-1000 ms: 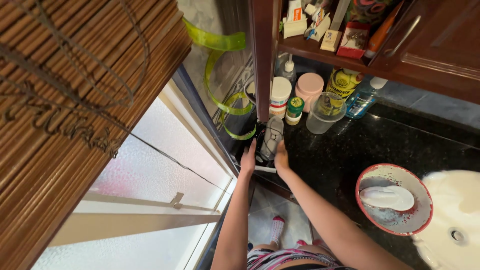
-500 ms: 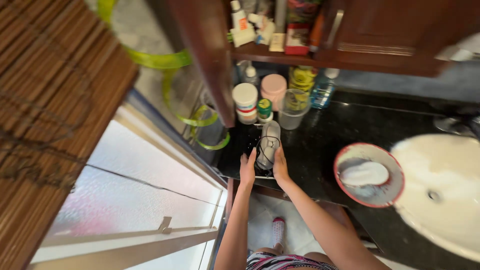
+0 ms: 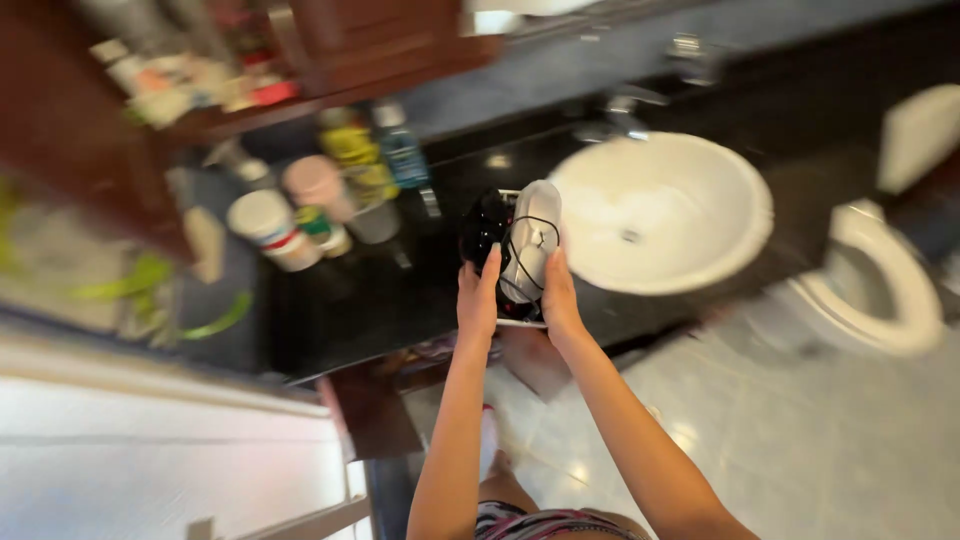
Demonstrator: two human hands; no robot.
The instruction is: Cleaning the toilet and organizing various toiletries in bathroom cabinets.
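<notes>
Both hands are up in front of the person, clamped on either side of a grey-and-white appliance (image 3: 528, 245) with a black cord looped around it: the left hand (image 3: 478, 298) grips its left flank and the right hand (image 3: 556, 296) its right flank, with a dark black part (image 3: 484, 228) of the load showing on the left. The appliance is held with its long axis running away from the person, rounded end pointing toward the back wall and slightly right, near end down between the palms. It is lifted above the front part of the dark surface (image 3: 370, 300), just left of the round white sink (image 3: 680, 220). To the left, well apart, a cluster of jars and bottles (image 3: 300, 215) crowds the surface beneath a wooden cabinet (image 3: 60, 130). The stretch of surface between the jars and the sink is bare. Right of the sink sits a white toilet (image 3: 890, 290), with pale tiled floor (image 3: 800, 440) below. The view is blurred, so finer detail is lost.
</notes>
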